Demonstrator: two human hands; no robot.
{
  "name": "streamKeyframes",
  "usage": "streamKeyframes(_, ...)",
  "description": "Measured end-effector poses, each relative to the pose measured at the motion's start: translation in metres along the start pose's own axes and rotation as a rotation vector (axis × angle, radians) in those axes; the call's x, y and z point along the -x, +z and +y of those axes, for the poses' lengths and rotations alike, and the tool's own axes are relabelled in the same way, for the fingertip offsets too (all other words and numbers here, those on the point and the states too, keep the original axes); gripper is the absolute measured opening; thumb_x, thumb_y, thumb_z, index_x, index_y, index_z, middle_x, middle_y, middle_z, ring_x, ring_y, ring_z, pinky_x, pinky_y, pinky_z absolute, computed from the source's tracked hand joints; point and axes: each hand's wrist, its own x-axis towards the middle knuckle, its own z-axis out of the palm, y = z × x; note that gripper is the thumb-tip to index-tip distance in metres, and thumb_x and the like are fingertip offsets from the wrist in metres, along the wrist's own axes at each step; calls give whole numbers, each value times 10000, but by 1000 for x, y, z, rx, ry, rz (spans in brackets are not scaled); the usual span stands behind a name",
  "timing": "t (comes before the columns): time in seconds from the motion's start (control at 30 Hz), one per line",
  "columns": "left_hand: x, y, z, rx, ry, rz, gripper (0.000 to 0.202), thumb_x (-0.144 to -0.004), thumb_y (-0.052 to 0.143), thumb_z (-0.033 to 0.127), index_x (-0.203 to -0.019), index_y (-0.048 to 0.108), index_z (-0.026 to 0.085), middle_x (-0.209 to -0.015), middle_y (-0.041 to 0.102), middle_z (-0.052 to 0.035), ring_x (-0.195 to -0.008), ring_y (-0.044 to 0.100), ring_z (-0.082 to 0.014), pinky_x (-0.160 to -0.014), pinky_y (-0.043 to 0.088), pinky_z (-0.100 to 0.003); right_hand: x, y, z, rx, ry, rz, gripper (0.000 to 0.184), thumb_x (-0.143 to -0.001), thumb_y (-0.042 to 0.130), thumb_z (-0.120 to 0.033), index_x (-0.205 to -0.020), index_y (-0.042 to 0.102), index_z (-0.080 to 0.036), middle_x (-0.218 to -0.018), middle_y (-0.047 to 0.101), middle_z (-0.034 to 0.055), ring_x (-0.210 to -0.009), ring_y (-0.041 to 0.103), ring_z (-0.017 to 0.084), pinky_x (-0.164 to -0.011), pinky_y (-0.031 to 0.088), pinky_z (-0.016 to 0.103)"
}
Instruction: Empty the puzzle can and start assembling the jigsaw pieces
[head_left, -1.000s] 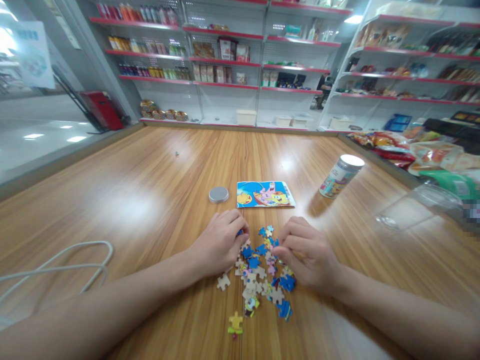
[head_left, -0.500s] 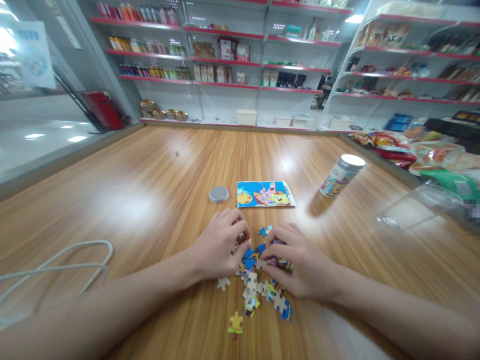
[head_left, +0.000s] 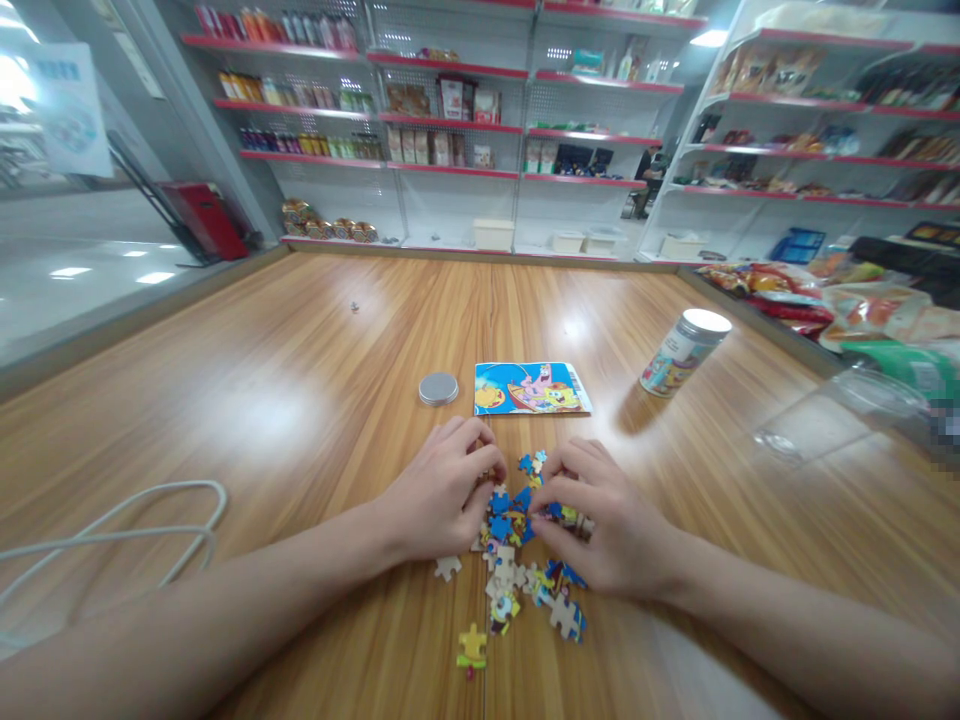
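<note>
A loose pile of jigsaw puzzle pieces (head_left: 504, 565) lies on the table between my hands, some picture side up, others showing bare beige backs. At the pile's left edge, my left hand (head_left: 450, 485) is closed with curled fingers; what its fingertips hold, if anything, is hidden. My right hand (head_left: 600, 520) bends over the right side, thumb and index finger pinched on a puzzle piece (head_left: 531, 520) that is mostly covered. A yellow puzzle piece (head_left: 472, 645) lies apart nearest me. Beyond my hands is a picture card (head_left: 531, 388) with blue cartoon artwork.
A round silver lid (head_left: 438, 388) lies left of the card. A printed canister (head_left: 684, 352) stands to the right, near a clear plastic container (head_left: 840, 410). A pale cable (head_left: 150, 490) loops at left. Snack bags (head_left: 787, 290) line the right edge; stocked shelves (head_left: 450, 120) stand behind.
My right hand has shifted slightly right, and the beige-backed piece at its fingertips no longer shows. Several pieces below it have moved a little. My left hand has barely moved.
</note>
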Motion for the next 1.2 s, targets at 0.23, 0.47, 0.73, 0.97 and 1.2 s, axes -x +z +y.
streamKeyframes(0.23,-1,-2,2,13,15,-21,131,-863,567,139,-954,650,183,-1060,553,-87,-1022,524,-243,-893,452,-424,-2,0,3,54,99,-78,212,-765,631,-113,-960,645,-194,-932,585,60,-901,530,233,-800,406,398)
streamKeyframes(0.47,-1,-2,4,9,34,-45,133,-910,569,202,-1004,664,197,-1115,553,-91,-1051,513,-249,-921,442,-437,0,1,5,65,92,-76,207,-797,629,-114,-985,626,-200,-926,615,52,-903,535,231,-811,395,391)
streamKeyframes(0.73,-1,-6,7,28,68,-87,159,-879,599,216,-1028,648,189,-1136,547,-98,-1068,505,-259,-937,440,-447,-1,0,3,49,60,-73,208,-827,665,-200,-1029,615,-200,-968,638,57,-927,553,237,-836,396,396)
streamKeyframes(0.97,-2,-4,6,21,53,-94,150,-878,618,234,-1022,630,193,-1148,555,-98,-1090,502,-266,-950,438,-447,1,2,5,55,71,-85,194,-831,604,-114,-1006,611,-196,-961,640,56,-925,564,230,-839,413,398)
streamKeyframes(1.2,-1,-3,5,32,37,-90,78,-909,606,246,-957,618,186,-1125,570,-94,-1080,507,-257,-939,446,-433,2,9,9,-41,-84,-64,179,-937,539,-85,-1060,611,-193,-982,673,51,-928,592,191,-862,444,380)
